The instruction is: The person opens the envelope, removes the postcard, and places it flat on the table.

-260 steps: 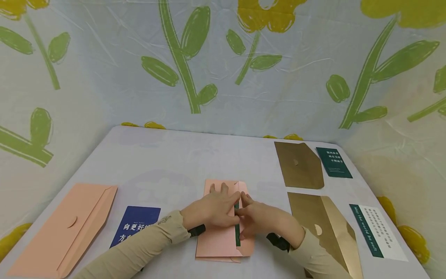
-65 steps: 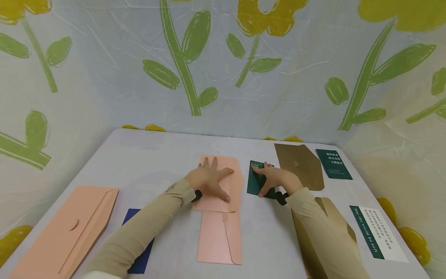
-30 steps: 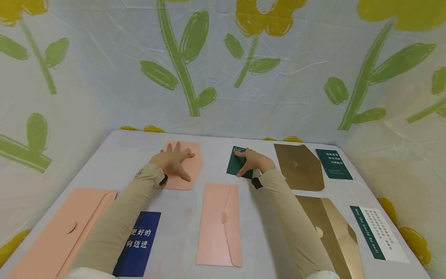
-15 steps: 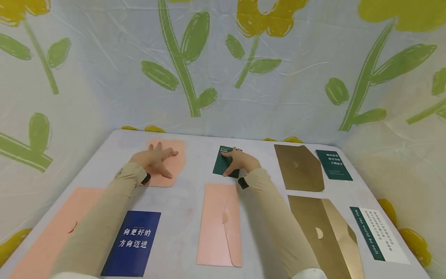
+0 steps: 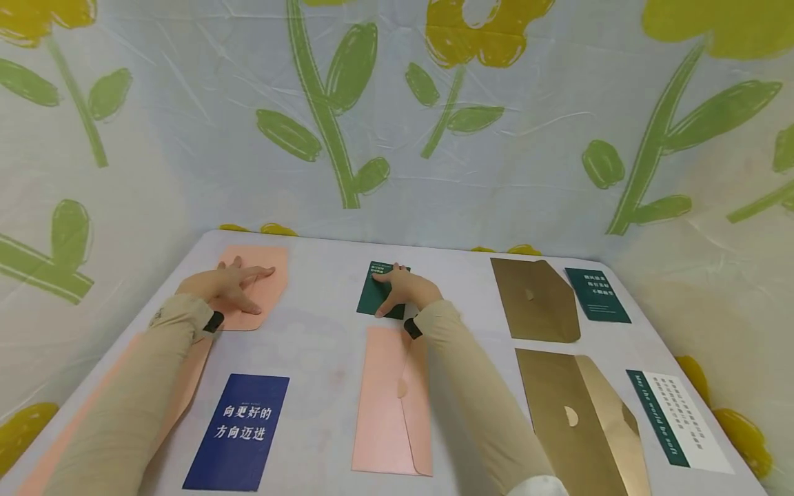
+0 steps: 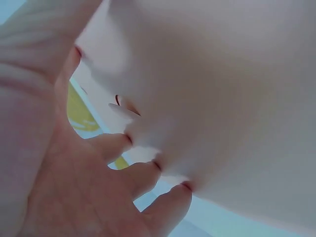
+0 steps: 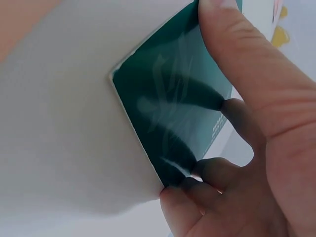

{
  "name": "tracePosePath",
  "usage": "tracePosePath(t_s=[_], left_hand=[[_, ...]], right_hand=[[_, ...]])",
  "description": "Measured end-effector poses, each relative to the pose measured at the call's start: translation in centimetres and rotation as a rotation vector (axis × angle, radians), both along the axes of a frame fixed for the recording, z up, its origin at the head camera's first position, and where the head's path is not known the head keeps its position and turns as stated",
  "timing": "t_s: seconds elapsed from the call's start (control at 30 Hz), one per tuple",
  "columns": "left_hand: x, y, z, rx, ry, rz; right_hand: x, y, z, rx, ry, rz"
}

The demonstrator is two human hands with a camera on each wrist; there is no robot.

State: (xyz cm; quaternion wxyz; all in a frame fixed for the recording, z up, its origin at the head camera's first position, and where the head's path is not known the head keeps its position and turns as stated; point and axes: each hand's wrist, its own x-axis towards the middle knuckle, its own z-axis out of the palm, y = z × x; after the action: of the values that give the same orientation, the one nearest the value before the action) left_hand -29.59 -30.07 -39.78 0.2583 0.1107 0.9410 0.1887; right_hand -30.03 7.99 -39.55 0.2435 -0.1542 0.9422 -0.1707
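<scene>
At the far left of the table, my left hand [image 5: 217, 284] lies with fingers spread on a pink envelope [image 5: 263, 255]. The left wrist view shows its fingertips [image 6: 152, 170] pressing on the pale paper, near a small curved slit. Toward the back middle, my right hand [image 5: 411, 286] rests on a dark green card [image 5: 370, 296] with white print. In the right wrist view its thumb [image 7: 237, 49] lies along one side of the card, and the other fingertips touch the card's face and edge. In front of the right hand a second pink envelope [image 5: 384, 413] lies closed.
A large pink envelope [image 5: 186, 386] is partly under the left sleeve. Beside it lies a blue card [image 5: 238, 448]. On the right are two gold envelopes [image 5: 533, 313], a second green card [image 5: 597, 296] and a white-and-green card [image 5: 679, 420]. Flower-print cloth [image 5: 527, 172] surrounds the table.
Both hands have moved left: the left slides its pink envelope to the far left, the right slides the green card toward the middle. Earlier, these two things lay at the pink envelope in front.
</scene>
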Motion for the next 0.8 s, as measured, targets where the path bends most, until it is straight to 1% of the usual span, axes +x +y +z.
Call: tracePosePath(t_s=[0.13,0.37,0.47,0.6,0.67,0.8], left_hand=[[0.0,-0.8,0.0,0.001,0.017,-0.019],[0.0,-1.1,0.5,0.017,0.021,-0.022],[-0.2,-1.6,0.3,0.03,0.025,-0.022],[-0.2,-2.6,0.1,0.043,0.011,-0.003],[-0.2,-2.8,0.0,0.046,0.002,0.002],[-0.6,-3.2,-0.2,0.052,-0.013,-0.001]], right_hand=[[0.0,-1.1,-0.2,-0.014,0.006,-0.003],[0.0,-2.4,-0.4,-0.02,0.021,0.01],[0.1,-2.7,-0.5,-0.029,0.02,0.002],[0.3,-2.9,-0.5,-0.032,0.017,0.004],[0.3,-3.0,-0.5,-0.034,0.02,0.007],[0.5,-3.3,-0.2,-0.047,0.021,0.012]])
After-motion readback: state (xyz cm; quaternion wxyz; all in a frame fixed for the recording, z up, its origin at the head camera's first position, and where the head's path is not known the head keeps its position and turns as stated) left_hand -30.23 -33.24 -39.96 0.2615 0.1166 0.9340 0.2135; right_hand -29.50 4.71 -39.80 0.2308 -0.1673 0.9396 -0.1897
